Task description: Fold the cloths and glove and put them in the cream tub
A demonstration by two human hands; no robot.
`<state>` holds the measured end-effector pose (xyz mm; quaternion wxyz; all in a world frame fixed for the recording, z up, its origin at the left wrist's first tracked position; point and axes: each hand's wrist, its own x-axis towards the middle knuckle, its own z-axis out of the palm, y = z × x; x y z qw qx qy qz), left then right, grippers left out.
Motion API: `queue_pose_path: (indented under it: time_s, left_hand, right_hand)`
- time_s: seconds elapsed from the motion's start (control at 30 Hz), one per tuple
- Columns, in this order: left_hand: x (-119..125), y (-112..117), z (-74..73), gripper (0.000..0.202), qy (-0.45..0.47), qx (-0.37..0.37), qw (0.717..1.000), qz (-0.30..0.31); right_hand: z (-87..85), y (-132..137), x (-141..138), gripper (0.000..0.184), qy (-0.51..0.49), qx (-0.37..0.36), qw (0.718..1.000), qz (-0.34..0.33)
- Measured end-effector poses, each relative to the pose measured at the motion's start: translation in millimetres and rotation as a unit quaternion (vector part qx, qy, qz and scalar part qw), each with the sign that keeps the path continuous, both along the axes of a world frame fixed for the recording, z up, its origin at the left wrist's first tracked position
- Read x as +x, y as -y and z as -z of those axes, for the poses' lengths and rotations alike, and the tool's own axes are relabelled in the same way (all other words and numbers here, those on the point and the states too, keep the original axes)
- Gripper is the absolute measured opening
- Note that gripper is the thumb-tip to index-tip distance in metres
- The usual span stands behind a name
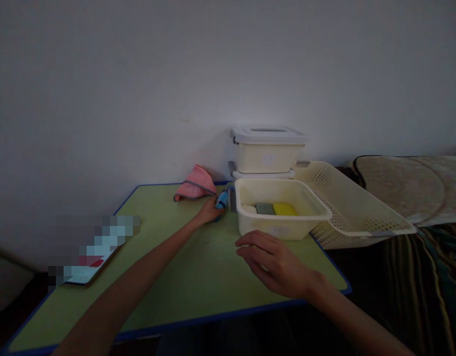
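My left hand (208,211) reaches across the table with its fingers closed around a small blue object (222,199), whose kind I cannot make out. Just behind that hand a pink cloth with a grey edge (196,183) lies bunched near the wall. To the right stands an open cream bin (279,231), with a grey-green sponge (265,208) and a yellow sponge (284,209) inside it. In front of the bin, my right hand (270,262) hovers with loosely bent, parted fingers and nothing in them.
Behind the open bin are stacked lidded boxes (270,153). A perforated cream basket (361,212) stands tilted at the table's right side. A flat device, partly blurred (105,247), lies on the green, blue-edged table (198,282) at left. A beige cushion (401,183) is far right.
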<state>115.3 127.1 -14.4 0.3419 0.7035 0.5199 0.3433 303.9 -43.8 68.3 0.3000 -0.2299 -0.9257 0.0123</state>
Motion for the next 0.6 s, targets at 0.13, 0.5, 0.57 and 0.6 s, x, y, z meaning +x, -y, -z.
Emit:
queue_pose_path:
  time_s: [0.13,0.5,0.57,0.6]
  left_hand:
    - [-17,11,0.7,0.055,0.016,-0.010,1.000,0.002]
    - [-51,52,12.9,0.052,0.079,-0.029,0.995,-0.055]
    - [-53,59,17.8,0.049,0.102,-0.021,0.992,-0.065]
    - [-53,63,20.5,0.048,0.113,-0.016,0.991,-0.071]
  right_hand:
    - [12.2,-5,-10,0.022,-0.003,-0.070,0.998,-0.001]
    - [81.4,-67,-79,0.065,-0.283,-0.601,0.744,0.071]
    - [88.2,-81,-94,0.052,-0.331,-0.601,0.725,0.060]
    - [90.7,-86,-101,0.045,-0.350,-0.599,0.718,0.055]
